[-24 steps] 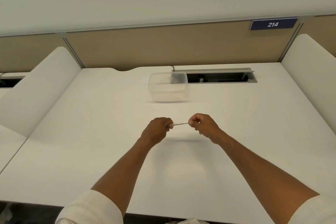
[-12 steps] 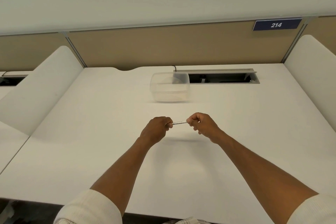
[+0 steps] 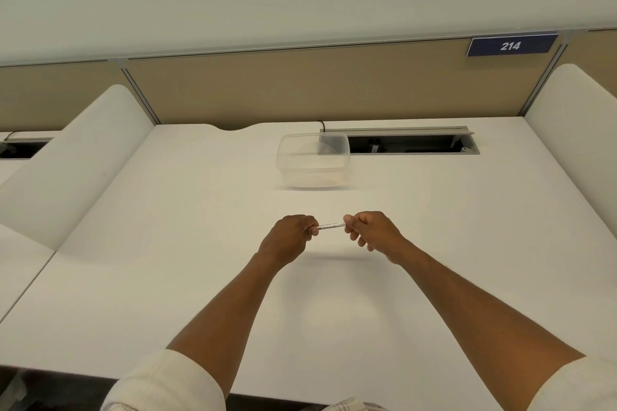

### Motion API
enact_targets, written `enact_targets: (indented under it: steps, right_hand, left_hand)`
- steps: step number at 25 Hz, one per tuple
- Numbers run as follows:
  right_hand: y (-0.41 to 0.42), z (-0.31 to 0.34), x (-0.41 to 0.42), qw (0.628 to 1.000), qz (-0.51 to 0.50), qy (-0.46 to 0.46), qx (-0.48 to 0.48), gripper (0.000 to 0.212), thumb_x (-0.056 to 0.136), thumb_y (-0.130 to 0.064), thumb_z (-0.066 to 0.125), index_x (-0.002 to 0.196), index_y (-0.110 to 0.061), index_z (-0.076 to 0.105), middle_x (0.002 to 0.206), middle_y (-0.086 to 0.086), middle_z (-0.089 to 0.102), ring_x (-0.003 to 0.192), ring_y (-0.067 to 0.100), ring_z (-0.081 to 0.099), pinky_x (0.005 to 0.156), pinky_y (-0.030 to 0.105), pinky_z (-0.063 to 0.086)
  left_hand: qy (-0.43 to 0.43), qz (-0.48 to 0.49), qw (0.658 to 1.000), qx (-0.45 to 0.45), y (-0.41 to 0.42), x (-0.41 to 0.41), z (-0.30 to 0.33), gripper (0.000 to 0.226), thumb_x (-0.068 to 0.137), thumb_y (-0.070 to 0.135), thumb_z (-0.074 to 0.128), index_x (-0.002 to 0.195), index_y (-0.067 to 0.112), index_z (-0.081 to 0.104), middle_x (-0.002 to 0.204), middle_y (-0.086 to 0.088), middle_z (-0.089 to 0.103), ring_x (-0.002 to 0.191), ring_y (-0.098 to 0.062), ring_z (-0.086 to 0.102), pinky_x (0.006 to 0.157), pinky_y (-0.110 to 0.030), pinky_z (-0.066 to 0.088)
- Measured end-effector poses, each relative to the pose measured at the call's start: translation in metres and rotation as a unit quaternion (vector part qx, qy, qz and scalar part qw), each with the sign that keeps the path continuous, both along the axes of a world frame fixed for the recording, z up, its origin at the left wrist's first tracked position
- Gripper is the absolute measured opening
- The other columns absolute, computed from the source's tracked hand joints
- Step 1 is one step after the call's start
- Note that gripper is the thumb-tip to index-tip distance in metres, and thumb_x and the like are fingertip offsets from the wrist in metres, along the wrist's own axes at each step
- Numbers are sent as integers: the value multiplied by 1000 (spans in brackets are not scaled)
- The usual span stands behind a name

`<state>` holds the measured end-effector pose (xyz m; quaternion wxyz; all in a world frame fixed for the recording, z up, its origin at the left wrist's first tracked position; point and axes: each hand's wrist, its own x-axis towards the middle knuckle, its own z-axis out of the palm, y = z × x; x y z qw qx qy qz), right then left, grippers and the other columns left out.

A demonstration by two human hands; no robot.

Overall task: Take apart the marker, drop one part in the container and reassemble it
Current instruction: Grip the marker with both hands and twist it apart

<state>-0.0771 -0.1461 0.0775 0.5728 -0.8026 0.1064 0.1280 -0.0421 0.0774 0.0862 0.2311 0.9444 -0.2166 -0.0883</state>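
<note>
I am seeing the left hand [image 3: 289, 237] curling shut around the left end of the marker [image 3: 331, 226], holding it above the white counter [image 3: 167, 243]. The marker is lying level between both fists, its white printed barrel showing in the gap. The right hand [image 3: 370, 231] is pinching the other end, fingers folded in. Farther back, the clear container [image 3: 313, 160] is sitting on the counter, well apart.

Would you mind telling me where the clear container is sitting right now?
In the head view the clear container stands on the white desk, centre and far from the person, beyond the two hands, with its right back corner overlapping the left end of the cable tray.
</note>
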Motion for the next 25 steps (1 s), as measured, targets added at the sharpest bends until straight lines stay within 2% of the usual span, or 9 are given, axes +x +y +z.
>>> enact_targets:
  steps: [2,5,7,10,14,18,22,25]
  right_hand:
    - [0,-2,1,1000,13,0,-10,31,89,-44,62,75,-17,69,66,-7,67,57,11,56,50,24,40]
    - [-1,-4,3,1000,14,-9,11,17,89,-32,65,83,-15,67,73,-4,68,62,11,60,54,27,43]
    - [0,-3,2,1000,1,-7,25,23,90,-36,65,86,-14,68,75,-4,69,62,12,61,54,26,44]
    - [1,-3,2,1000,-8,-4,10,35,91,-46,59,78,-14,69,69,-4,68,58,12,59,53,26,44]
    - [0,-7,3,1000,-24,-11,-4,26,92,-31,61,78,-11,68,67,-1,66,59,13,58,54,28,44]
    - [-3,-8,4,999,-31,-8,15,13,91,-21,61,84,-13,68,75,1,67,61,13,62,54,26,47]
    - [-5,-7,5,999,-9,21,25,31,91,-42,63,79,-14,69,67,-5,67,56,12,60,50,24,44]
    - [-6,-7,8,1000,13,26,-7,36,90,-45,62,70,-16,68,59,-6,64,51,11,56,47,23,40]
  left_hand:
    - [-2,-4,1000,2,0,1,-1,28,91,8,43,84,28,61,76,11,60,73,-14,56,65,-34,48]
    - [0,-3,1000,3,1,2,-3,27,91,9,43,84,28,61,76,11,60,73,-15,55,63,-34,48]
    - [5,3,1000,-1,2,4,-5,26,92,10,43,85,28,61,76,11,60,73,-13,54,63,-33,48]
    - [7,-5,1000,-9,-1,6,-8,27,90,6,43,89,26,61,77,14,58,74,-10,54,67,-33,49]
    - [16,-13,999,-30,-5,5,-11,17,98,21,46,89,28,59,80,9,60,77,-14,55,70,-39,51]
    - [52,4,997,-56,-8,4,-11,6,93,30,56,96,35,58,84,13,60,82,-9,55,69,-32,47]
    - [37,2,998,-52,-9,5,-10,5,88,30,60,90,33,57,80,12,58,79,-11,53,68,-32,44]
    - [19,-18,999,-39,-10,7,-8,5,91,26,59,87,28,62,76,10,56,75,-12,51,68,-32,43]
